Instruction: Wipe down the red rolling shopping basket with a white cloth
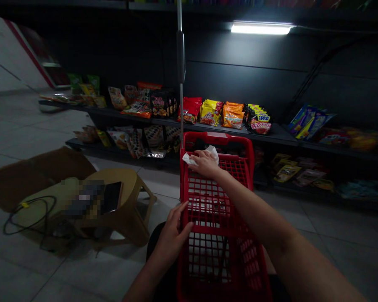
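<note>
Two hands rest on a red shopping basket [217, 135]. The right hand [204, 164] lies with fingers [197, 160] close together over a white tissue [211, 152] on the far rim, while the left hand [173, 237] spreads its fingers [181, 209] wide against the near mesh, just before a low shelf [271, 136].

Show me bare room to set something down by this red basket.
Bare floor tiles lie right of the red basket, below the lower shelf. A narrower tile strip runs between basket and tan stool. Crowded: the packet-filled shelves and the stool top with its phone.
</note>
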`<state>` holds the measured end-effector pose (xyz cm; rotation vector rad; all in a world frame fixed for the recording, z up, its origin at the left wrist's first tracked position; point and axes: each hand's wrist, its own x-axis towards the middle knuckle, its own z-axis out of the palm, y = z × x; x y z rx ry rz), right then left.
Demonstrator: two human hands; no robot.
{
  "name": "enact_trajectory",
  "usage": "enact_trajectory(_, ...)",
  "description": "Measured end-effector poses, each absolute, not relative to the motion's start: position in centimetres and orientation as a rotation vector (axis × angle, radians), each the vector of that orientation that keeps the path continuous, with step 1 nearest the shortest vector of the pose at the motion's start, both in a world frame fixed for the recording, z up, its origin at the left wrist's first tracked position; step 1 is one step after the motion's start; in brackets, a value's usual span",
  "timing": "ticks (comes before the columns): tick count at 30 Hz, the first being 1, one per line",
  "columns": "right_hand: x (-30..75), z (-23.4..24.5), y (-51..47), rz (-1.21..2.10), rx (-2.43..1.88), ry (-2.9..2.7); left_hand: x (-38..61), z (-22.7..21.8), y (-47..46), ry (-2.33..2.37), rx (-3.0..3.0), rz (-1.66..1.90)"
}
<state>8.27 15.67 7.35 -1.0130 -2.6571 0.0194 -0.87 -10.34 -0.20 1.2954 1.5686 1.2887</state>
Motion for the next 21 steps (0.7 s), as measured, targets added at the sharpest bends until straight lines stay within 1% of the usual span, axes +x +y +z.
enact_trajectory(4, 6.9, 6.9, 15.2, -0.147, -1.080, -2.667, -1.1, -0.4, -10.3, 1.594, 1.342, 1.275)
enact_trajectory(10, 5.6, 7.7, 16.1, -0.075, -1.197, -2.707, -1.0, -0.4, -10.4, 1.607, 1.352, 1.245)
enact_trajectory(14, 6.6, 6.8, 16.0, -0.018, -1.218, -2.551, -0.8, -0.3, -10.6, 1.595, 1.307, 1.258)
enact_trajectory(17, 8.1, 6.1, 15.2, -0.067, -1.207, -2.438, -0.8, -0.3, -10.6, 1.578, 1.306, 1.278)
enact_trajectory(21, 8.3, 6.3, 14.5, -0.198, -1.249, -2.502, -0.8, -0.1, -10.6, 1.577, 1.323, 1.257)
